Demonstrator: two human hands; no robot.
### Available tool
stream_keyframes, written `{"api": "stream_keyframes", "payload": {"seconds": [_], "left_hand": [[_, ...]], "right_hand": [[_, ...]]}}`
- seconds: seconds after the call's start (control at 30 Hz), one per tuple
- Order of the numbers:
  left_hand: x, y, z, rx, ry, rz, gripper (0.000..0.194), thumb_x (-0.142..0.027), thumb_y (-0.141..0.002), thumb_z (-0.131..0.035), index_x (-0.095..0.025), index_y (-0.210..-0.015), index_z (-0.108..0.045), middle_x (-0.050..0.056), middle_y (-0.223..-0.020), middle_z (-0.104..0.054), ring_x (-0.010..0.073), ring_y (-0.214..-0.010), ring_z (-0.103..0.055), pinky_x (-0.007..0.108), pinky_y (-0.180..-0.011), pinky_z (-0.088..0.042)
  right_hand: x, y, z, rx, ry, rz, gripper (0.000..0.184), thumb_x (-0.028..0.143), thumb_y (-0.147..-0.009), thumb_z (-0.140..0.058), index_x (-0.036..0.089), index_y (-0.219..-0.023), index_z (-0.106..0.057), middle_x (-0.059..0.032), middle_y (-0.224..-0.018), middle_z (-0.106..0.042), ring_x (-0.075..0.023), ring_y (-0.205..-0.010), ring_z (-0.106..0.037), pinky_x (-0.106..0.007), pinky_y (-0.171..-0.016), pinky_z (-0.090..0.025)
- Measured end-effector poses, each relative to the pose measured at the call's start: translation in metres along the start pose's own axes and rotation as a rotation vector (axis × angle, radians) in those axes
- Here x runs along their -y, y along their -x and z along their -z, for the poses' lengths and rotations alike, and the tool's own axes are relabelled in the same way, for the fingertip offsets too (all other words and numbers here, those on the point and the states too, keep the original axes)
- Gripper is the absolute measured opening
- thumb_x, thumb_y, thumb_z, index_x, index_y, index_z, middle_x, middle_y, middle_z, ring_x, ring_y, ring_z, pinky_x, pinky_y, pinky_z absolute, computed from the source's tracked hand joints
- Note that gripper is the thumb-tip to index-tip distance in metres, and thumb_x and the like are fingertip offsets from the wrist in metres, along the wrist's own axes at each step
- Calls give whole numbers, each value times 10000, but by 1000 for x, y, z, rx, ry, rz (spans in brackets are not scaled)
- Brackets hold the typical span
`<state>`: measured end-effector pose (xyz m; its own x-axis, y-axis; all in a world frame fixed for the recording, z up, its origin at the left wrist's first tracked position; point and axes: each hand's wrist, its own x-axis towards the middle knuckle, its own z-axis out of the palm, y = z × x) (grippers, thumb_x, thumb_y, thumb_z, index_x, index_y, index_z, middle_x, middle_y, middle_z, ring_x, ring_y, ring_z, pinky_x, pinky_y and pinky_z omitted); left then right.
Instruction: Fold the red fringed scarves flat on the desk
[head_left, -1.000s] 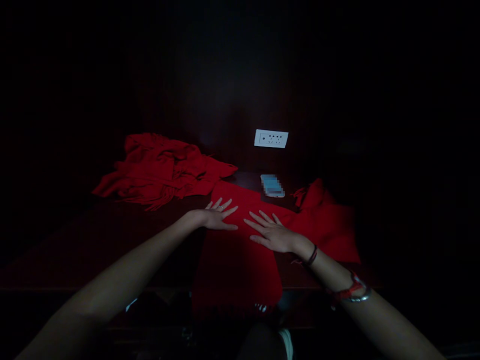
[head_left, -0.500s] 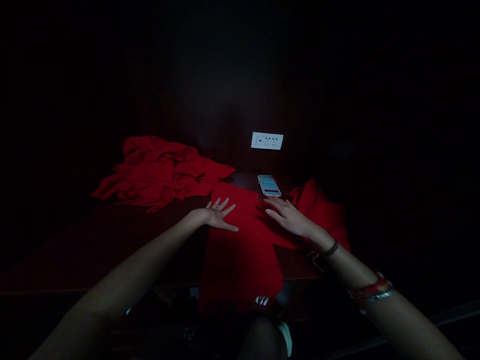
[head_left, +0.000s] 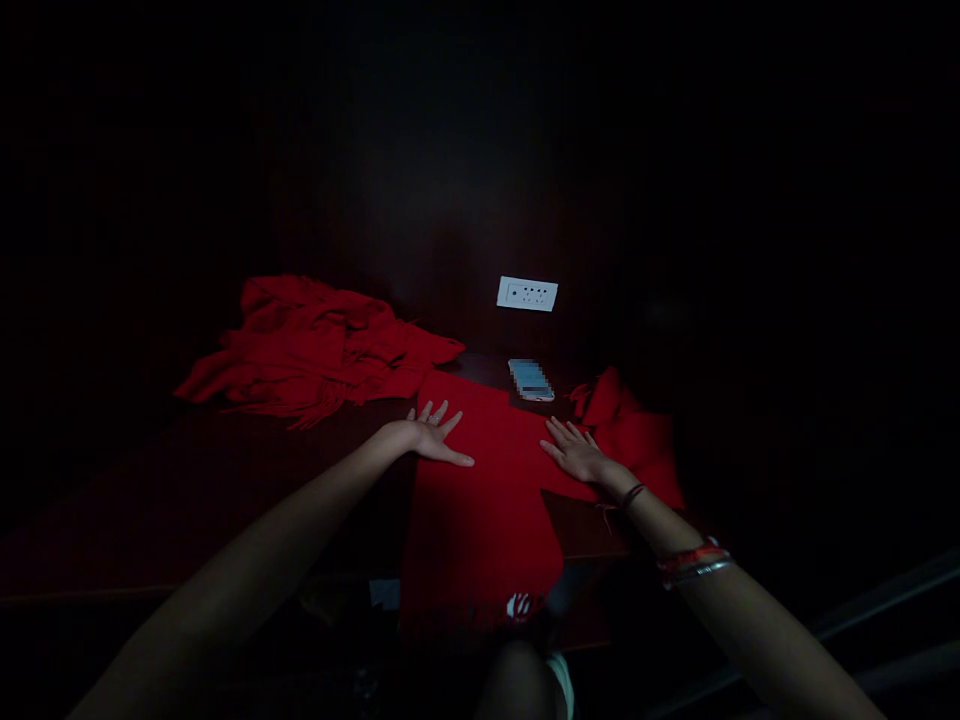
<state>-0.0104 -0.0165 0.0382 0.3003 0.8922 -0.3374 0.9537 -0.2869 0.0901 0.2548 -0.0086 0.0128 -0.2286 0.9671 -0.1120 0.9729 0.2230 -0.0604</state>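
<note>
A red fringed scarf (head_left: 480, 510) lies over the dark table, with one end hanging past the front edge toward me and another part running off to the right. My left hand (head_left: 433, 436) rests on its left side, fingers spread, a ring on one finger. On the part leading right, my right hand (head_left: 576, 452) lies flat with fingers apart. Neither hand grips the cloth. At the right the scarf ends in a loose, bunched heap (head_left: 626, 430).
A crumpled heap of red fringed cloth (head_left: 322, 345) sits at the back left. A phone (head_left: 531, 380) lies just behind the scarf. On the dark wall is a white socket plate (head_left: 527, 293). The table's front edge (head_left: 90, 592) is dimly lit.
My right hand has come down and nearer to me, from beside the phone onto the right part of the scarf. My left hand stays in place. The view has shifted slightly.
</note>
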Motion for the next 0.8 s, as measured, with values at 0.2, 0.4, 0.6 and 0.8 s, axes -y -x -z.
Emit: {"api": "stream_keyframes", "payload": {"seconds": [0.2, 0.4, 0.6, 0.8], "left_hand": [[1, -5, -6, -58, 52, -76, 1040, -783, -496, -324, -201, -1298, -10, 128, -1328, 105, 317, -1188, 126, 522, -922, -12], [6, -13, -10, -181, 77, -130, 825, -712, -656, -178, -217, -1300, -40, 102, -1344, 57, 268, -1209, 89, 501, -934, -8], [11, -13, -7, -140, 42, -22, 757, -658, -710, -153, -194, -1302, -60, 97, -1344, 58, 260, -1217, 59, 518, -926, -7], [10, -18, -13, -167, 48, 1, 761, -664, -705, -157, -197, -1301, -86, 91, -1347, 32, 256, -1220, 43, 505, -935, -8]], "right_hand": [[46, -8, 18, -264, -13, 118, 429, 346, -805, -296, 95, -1113, -457, -159, -1155, -452, -202, -1057, -423, -296, -848, -337], [88, -28, 37, -46, 51, -137, 432, 429, -745, -377, 122, -970, -582, -172, -1013, -555, -269, -902, -531, -333, -662, -427], [81, -33, 36, -32, 45, -162, 458, 452, -731, -384, 135, -1004, -572, -159, -1079, -518, -271, -955, -501, -329, -703, -422], [71, -38, 33, -75, 19, -260, 485, 436, -702, -449, 116, -1058, -527, -159, -1113, -487, -254, -977, -484, -295, -728, -413]]}}
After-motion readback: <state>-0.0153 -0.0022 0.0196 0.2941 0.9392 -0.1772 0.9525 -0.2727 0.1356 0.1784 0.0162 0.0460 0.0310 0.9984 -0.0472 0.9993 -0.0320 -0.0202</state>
